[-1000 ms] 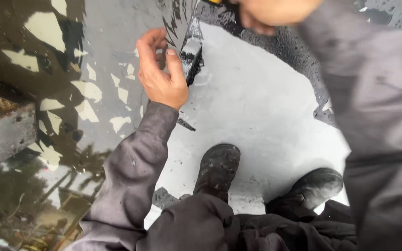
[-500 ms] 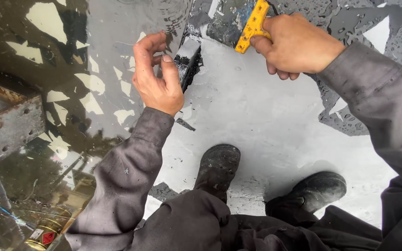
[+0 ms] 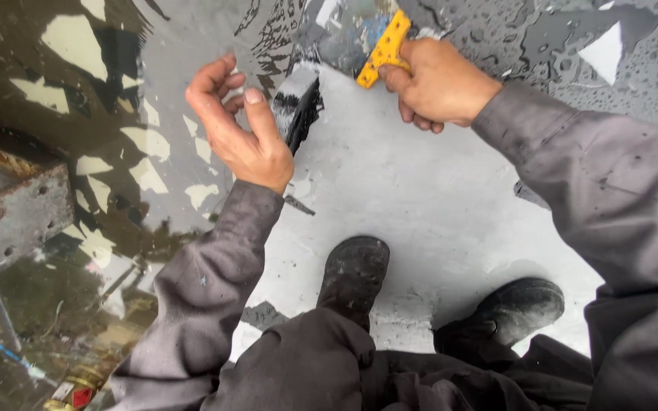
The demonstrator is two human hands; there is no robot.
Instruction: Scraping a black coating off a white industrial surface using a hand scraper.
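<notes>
A: The yellow perforated plastic scraper (image 3: 384, 47) is sitting in the right hand (image 3: 437, 82), which is closing its fingers fully around the handle. The tool is angling up and to the left, at the far edge of the bare pale grey floor patch (image 3: 420, 198).

B: Can you see the blade?

A: No. The upper end is running into a blurred, mottled area near the frame's top edge, so I cannot tell whether it is touching the surface.

B: And the left hand (image 3: 239, 125)?

A: It is half curled, thumb up, fingers bent, holding nothing. It is hovering just beside the curled black-and-white strip of peeled coating (image 3: 297, 106); whether a fingertip is touching the strip is hard to make out.

B: What else is cut off?

A: Two dark worn boots (image 3: 353, 275) are standing on the pale patch, partly hidden by the grey trousers. A rusty metal ledge (image 3: 17, 213) is running off the left edge, over wet, dark, flaking ground.

B: Any change from half a second ago?

A: The right hand is still gripping the scraper in much the same spot. The left hand's fingers are opening slightly away from the strip.
</notes>
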